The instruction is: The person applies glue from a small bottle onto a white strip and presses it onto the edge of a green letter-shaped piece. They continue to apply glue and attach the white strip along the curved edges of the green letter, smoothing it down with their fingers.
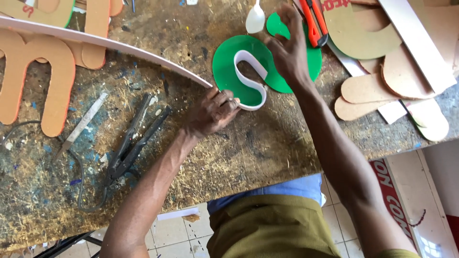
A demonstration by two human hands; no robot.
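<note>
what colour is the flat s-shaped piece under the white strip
Green, with the white strip curved on top; clearest in the head view.

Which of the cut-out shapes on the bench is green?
The round green disc under both hands, with the white strip curved on it; the other cut-outs are tan board.

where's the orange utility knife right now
The orange utility knife lies at the top of the head view, right of centre, just beyond the right hand and overlapping the far edge of the green disc.
</note>
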